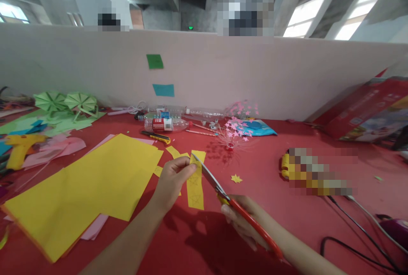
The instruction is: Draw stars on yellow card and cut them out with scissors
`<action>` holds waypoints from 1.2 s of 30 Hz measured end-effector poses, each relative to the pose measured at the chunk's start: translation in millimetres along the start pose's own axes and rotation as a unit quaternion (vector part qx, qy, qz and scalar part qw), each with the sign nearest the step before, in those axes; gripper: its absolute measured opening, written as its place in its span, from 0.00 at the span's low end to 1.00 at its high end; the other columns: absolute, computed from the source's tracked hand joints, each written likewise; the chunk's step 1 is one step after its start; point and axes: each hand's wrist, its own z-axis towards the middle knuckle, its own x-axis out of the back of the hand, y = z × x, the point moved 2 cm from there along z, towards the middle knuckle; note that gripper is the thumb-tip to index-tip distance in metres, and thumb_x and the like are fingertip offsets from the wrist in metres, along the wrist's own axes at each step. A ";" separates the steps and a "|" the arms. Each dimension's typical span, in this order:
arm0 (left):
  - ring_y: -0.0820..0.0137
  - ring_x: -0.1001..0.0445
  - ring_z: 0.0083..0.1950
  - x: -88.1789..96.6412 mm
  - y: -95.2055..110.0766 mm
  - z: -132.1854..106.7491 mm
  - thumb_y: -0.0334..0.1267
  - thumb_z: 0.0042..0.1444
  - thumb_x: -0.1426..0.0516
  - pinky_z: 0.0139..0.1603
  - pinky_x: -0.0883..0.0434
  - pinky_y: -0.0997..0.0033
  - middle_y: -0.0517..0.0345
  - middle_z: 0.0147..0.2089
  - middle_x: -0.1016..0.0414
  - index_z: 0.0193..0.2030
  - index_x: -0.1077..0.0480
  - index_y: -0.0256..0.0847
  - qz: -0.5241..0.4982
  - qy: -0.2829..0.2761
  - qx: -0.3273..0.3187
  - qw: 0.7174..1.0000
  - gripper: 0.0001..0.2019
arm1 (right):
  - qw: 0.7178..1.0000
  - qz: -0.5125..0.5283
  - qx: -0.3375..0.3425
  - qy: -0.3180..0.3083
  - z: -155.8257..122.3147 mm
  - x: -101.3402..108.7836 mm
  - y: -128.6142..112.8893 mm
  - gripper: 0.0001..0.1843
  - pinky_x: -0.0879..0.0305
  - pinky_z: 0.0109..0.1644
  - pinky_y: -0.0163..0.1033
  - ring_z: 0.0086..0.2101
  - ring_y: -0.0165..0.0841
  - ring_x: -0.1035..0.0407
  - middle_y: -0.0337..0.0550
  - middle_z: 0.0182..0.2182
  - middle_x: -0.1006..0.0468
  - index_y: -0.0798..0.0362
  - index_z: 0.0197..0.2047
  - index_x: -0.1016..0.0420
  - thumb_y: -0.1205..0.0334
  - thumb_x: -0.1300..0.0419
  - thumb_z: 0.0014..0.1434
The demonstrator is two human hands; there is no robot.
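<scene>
My left hand [174,179] pinches a yellow paper strip [195,192] between thumb and fingers. Star outlines are drawn down the strip, which hangs upright over the red table. In my right hand [244,215] is a pair of scissors [219,188] with red handles, its blades pointing up and left. The blade tips lie at the strip's upper part, close to my left thumb. Whether they are cutting into the paper, I cannot tell. More yellow scraps lie behind my left hand. A small cut-out yellow star [236,178] rests on the table to the right of the strip.
Yellow sheets [92,177] cover the left. A utility knife [156,136], plastic bottles [165,124] and a pink star decoration [234,130] stand or lie farther back. At far left is a yellow glue gun [22,149]; a power strip [285,166] with cables is at right.
</scene>
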 end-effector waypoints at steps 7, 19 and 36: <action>0.75 0.49 0.26 0.3 -0.3 0.3 0.41 0.48 0.43 0.28 0.47 0.74 0.65 0.22 0.50 0.19 0.44 0.40 -0.008 0.001 0.004 1.000 0.15 | 1.000 -0.007 -0.011 0.007 -0.9 -0.6 -5.9 0.25 0.58 0.14 0.28 0.09 0.20 0.51 0.27 0.08 0.45 0.50 0.23 0.45 0.38 0.45 0.55; 0.76 0.44 0.24 -0.4 -1.4 0.1 0.41 0.46 0.40 0.26 0.43 0.76 0.65 0.22 0.44 0.20 0.40 0.40 -0.070 0.003 0.033 0.997 0.13 | 1.000 0.001 -0.003 0.015 4.1 1.2 1.6 0.26 0.56 0.12 0.28 0.09 0.21 0.51 0.26 0.08 0.45 0.50 0.23 0.46 0.37 0.45 0.54; 0.74 0.29 0.27 6.7 -4.7 9.0 0.34 0.46 0.38 0.39 0.34 0.71 0.66 0.23 0.29 0.28 0.31 0.39 -0.179 0.047 0.023 0.982 0.06 | 0.998 0.011 -0.003 0.059 9.7 5.3 7.6 0.28 0.57 0.12 0.28 0.08 0.21 0.51 0.25 0.08 0.47 0.50 0.22 0.47 0.35 0.44 0.51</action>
